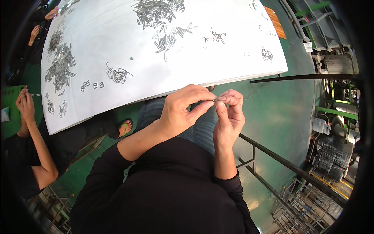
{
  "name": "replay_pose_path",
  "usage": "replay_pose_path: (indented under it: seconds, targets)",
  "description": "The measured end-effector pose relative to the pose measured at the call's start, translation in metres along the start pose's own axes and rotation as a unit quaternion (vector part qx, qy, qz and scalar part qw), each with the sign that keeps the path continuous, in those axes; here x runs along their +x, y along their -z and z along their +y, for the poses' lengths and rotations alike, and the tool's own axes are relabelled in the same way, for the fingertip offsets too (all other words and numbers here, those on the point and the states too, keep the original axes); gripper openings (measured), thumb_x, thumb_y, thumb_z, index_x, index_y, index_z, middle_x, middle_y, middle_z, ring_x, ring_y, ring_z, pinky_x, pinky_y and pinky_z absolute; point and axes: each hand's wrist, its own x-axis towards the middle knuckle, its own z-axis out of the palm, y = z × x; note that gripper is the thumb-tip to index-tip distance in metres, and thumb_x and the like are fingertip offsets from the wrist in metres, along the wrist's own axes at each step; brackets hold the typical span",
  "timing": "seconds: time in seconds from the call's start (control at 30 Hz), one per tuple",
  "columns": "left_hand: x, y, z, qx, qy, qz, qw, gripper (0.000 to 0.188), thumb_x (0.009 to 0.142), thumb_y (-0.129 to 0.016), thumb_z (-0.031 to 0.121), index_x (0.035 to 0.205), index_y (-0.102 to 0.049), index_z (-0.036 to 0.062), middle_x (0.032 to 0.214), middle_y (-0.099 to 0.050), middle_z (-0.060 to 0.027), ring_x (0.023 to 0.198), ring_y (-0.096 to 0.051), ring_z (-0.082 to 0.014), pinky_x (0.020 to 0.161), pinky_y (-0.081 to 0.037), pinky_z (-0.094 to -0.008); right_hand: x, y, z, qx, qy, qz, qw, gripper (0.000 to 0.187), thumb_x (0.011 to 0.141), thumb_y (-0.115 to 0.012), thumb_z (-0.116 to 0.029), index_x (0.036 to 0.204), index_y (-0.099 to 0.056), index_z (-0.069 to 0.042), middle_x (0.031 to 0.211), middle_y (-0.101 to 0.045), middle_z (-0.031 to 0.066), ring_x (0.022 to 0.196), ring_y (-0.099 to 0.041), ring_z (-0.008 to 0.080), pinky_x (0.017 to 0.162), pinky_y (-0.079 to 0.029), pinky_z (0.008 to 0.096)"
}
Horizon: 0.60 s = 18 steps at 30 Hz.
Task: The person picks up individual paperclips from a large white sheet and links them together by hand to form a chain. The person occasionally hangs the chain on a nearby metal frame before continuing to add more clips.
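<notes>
Just past the near edge of the white table (187, 74), my two hands meet fingertip to fingertip. Thumb and fingers of my left hand (179, 109) pinch one side of a small dark piece (215, 100). My right hand (230, 121) pinches its other side, fingers curled. The fingertips hide most of the piece, so its kind does not show. On the table beyond lie a tangle of bent wire hooks (119, 75), several small rectangular wire links (93, 85), another group of hooks (216, 36) and a loose heap of narrow metal loops (171, 38).
A larger heap of metal loops (156, 11) lies at the far side, another heap (60, 68) along the left edge. At left a co-worker's hands (25, 103) are raised near the table corner. Dark metal rails (284, 160) cross the green floor at right, and a sandalled foot (125, 128) shows below the table.
</notes>
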Motion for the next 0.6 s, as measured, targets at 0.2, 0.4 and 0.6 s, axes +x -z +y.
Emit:
replay_pose_path:
  seconds: [0.2,0.4,0.6]
  targets:
    - [0.052,0.032,-0.071,0.287,0.036,0.071,0.955,0.007,0.078,-0.067,0.008,0.084,-0.066,0.0050,0.082,-0.063,-0.0082,0.078,-0.060,-0.0266,0.070,-0.049,-0.0373,0.000,0.003,0.003,-0.040,0.034,0.011,0.999,0.009,0.082,-0.065,0.001,0.089,-0.060,-0.001,0.102,-0.045,0.0054,0.085,-0.050,0.0110,0.074,-0.045,0.0239]
    - [0.080,0.029,-0.120,0.455,0.049,0.005,0.889,0.009,0.077,-0.067,0.011,0.085,-0.064,0.0066,0.085,-0.063,-0.0090,0.081,-0.059,-0.0283,0.070,-0.048,-0.0374,-0.001,0.004,0.004,-0.037,-0.003,0.009,0.999,0.008,0.081,-0.065,0.001,0.087,-0.061,-0.002,0.099,-0.047,0.0049,0.081,-0.050,0.0104,0.073,-0.044,0.0232]
    - [0.075,0.022,-0.101,0.300,0.122,-0.065,0.944,0.014,0.079,-0.066,0.008,0.093,-0.065,0.0042,0.083,-0.064,-0.0073,0.076,-0.061,-0.0217,0.070,-0.048,-0.0333,0.000,0.007,0.008,-0.119,-0.020,0.017,0.993,0.008,0.078,-0.069,-0.005,0.083,-0.063,-0.004,0.093,-0.051,0.0033,0.079,-0.048,0.0113,0.067,-0.040,0.0234]
